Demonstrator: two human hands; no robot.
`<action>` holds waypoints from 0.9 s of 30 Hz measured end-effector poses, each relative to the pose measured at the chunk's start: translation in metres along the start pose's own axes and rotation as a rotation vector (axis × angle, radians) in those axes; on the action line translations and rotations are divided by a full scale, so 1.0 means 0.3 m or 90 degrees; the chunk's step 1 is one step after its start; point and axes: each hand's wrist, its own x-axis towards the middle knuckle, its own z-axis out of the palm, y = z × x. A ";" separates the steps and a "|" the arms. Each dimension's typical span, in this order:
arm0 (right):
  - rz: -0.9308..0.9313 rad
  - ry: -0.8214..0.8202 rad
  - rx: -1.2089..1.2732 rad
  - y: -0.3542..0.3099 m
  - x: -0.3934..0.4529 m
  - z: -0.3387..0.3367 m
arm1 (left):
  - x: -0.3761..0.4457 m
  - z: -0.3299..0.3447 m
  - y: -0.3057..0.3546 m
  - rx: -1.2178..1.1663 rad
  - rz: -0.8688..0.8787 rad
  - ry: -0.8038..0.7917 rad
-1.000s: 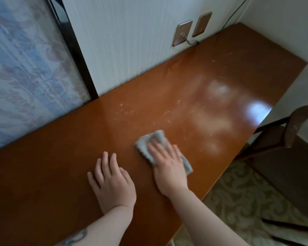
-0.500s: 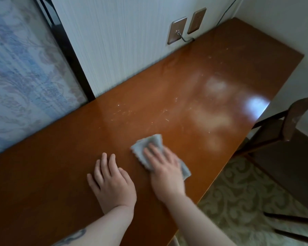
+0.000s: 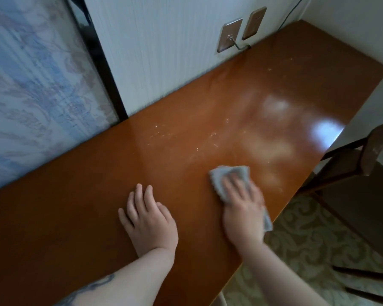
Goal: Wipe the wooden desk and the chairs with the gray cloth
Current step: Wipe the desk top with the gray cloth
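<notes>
Your wooden desk (image 3: 186, 155) runs along the wall, your left hand (image 3: 149, 219) flat and empty, your right hand (image 3: 243, 210) pressing the gray cloth (image 3: 230, 175) flat near the front edge, where crumbs (image 3: 161, 134) could be swept onto the carpet.

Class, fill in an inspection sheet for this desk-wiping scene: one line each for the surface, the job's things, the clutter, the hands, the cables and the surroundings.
Surface: wooden desk, glossy, with pale specks and smears around its middle and glare toward its far end.
Job's things: gray cloth lies flat on the desk near the front edge; a dark wooden chair stands off the desk's right side.
Clutter: nothing seen on the desk apart from the specks.
Hands: left hand rests flat on the desk; right hand presses on the cloth, blurred.
Cables: one thin cable runs from the wall plate down toward the desk.
Surroundings: white wall, patterned curtain at left, patterned carpet below.
</notes>
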 end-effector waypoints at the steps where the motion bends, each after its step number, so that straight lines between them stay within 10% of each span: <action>1: 0.109 0.004 0.003 0.050 0.024 -0.019 | 0.001 -0.003 -0.001 0.004 0.005 -0.007; 5: 0.156 0.003 0.026 -0.014 -0.030 -0.031 | -0.004 -0.018 -0.009 0.033 0.019 -0.008; 12: -0.365 -0.221 0.090 -0.340 0.037 0.005 | 0.133 -0.041 -0.114 0.072 0.163 0.055; 19: -0.003 -0.042 0.055 -0.150 0.091 -0.004 | 0.143 -0.039 -0.118 0.066 0.164 0.028; 27: -0.349 -0.190 0.087 -0.366 0.118 0.031 | 0.144 -0.031 -0.124 0.070 0.175 0.020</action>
